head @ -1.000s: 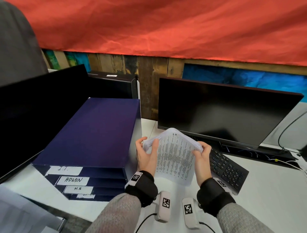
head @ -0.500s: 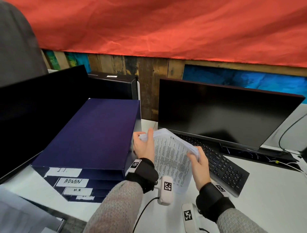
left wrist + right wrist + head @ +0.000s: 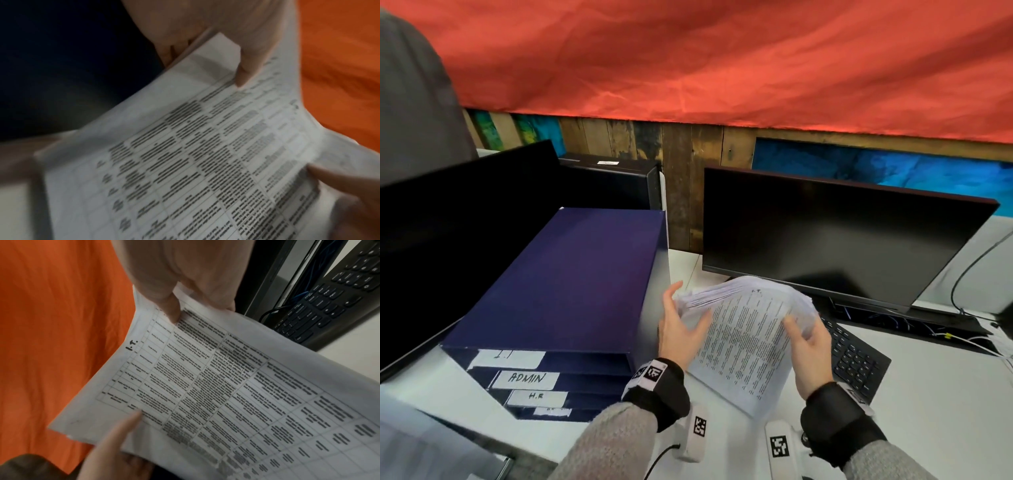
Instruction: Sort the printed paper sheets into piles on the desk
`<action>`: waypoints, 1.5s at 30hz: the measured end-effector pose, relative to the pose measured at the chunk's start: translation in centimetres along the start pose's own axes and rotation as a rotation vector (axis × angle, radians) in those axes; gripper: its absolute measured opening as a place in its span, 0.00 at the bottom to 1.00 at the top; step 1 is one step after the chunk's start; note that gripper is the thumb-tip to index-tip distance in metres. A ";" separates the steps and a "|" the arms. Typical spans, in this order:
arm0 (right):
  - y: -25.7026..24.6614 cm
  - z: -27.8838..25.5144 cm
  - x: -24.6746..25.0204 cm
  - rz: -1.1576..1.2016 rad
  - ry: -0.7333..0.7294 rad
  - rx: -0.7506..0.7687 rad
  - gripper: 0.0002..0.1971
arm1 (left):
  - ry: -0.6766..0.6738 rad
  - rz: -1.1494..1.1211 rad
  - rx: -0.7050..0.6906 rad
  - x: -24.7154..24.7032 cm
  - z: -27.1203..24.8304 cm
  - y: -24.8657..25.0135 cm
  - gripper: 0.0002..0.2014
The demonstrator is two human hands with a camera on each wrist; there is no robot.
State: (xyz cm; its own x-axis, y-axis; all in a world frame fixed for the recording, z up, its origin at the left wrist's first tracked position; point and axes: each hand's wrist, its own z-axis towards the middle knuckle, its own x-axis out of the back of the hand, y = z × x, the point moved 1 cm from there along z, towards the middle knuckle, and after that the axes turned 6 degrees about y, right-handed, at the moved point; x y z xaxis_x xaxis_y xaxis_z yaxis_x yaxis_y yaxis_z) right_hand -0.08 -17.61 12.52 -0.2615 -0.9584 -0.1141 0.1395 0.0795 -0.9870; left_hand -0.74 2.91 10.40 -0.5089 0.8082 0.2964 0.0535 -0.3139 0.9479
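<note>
A stack of printed sheets [image 3: 746, 339] is held up over the white desk [image 3: 928, 394], in front of the monitor. Its top sheet carries a table of text and the heading "I.T." [image 3: 132, 345]. My left hand [image 3: 683, 325] holds the stack's left edge, thumb [image 3: 243, 76] on the top sheet and fingers behind. My right hand [image 3: 804, 337] pinches the right edge, thumb [image 3: 171, 309] on top and fingers underneath. The sheets arch over at the top and fan out at the upper left corner [image 3: 698, 298].
A dark blue drawer organizer [image 3: 571, 284] stands at the left, with labels I.T., ADMIN [image 3: 525, 378] and H.R on its fronts. Behind the stack are a black monitor [image 3: 835, 240] and a keyboard [image 3: 856, 359]. Another dark screen [image 3: 448, 219] is far left, cables [image 3: 983, 339] far right.
The stack has swung back from the organizer's side toward the middle. Its top now bends over further and fans out at the left corner, and my left fingers have spread.
</note>
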 end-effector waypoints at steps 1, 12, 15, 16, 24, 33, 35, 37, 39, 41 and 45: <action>0.0 0.2 0.4 0.019 0.012 0.011 0.16 | -0.033 0.001 0.057 0.0 -0.3 -0.6 0.25; 1.8 -2.5 1.3 0.043 -0.087 -0.106 0.17 | 0.073 -0.151 0.138 -2.5 -6.9 -2.3 0.12; 3.2 -1.3 1.1 0.055 -0.100 -0.250 0.20 | 0.057 -0.210 0.235 -2.9 -6.0 -3.9 0.17; 3.8 -0.9 0.9 0.050 -0.103 -0.296 0.20 | 0.044 -0.210 0.277 -3.0 -5.6 -4.2 0.18; 7.3 -0.2 0.7 -0.164 -0.144 -0.360 0.15 | 0.012 -0.087 0.372 -4.2 -4.4 -7.3 0.24; 8.8 -1.8 5.0 -0.249 -0.273 -0.445 0.20 | -0.238 -0.041 0.321 0.8 -10.7 -10.0 0.25; 10.1 -2.7 6.1 -0.284 -0.286 -0.508 0.22 | -0.338 -0.017 0.306 1.6 -13.4 -10.4 0.29; 11.1 -3.9 6.3 -0.312 -0.315 -0.538 0.23 | -0.301 0.084 0.245 2.3 -15.7 -10.6 0.27; 11.5 -5.1 5.8 -0.314 -0.360 -0.557 0.27 | -0.219 0.188 0.190 3.7 -16.8 -10.7 0.25; 10.8 -6.5 5.0 -0.303 -0.412 -0.566 0.29 | -0.126 0.218 0.154 5.8 -17.3 -10.3 0.22; 10.6 -7.9 4.8 -0.367 -0.493 -0.454 0.21 | -0.099 0.069 0.264 12.2 -18.4 -8.1 0.23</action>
State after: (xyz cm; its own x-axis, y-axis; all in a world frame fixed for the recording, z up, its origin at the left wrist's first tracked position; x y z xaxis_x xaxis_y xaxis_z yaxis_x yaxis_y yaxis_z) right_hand -7.36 -19.17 0.61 0.2559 -0.9480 0.1890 -0.3078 -0.2653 -0.9137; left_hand -23.20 6.12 4.15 -0.4104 0.8384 0.3586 0.3136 -0.2395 0.9189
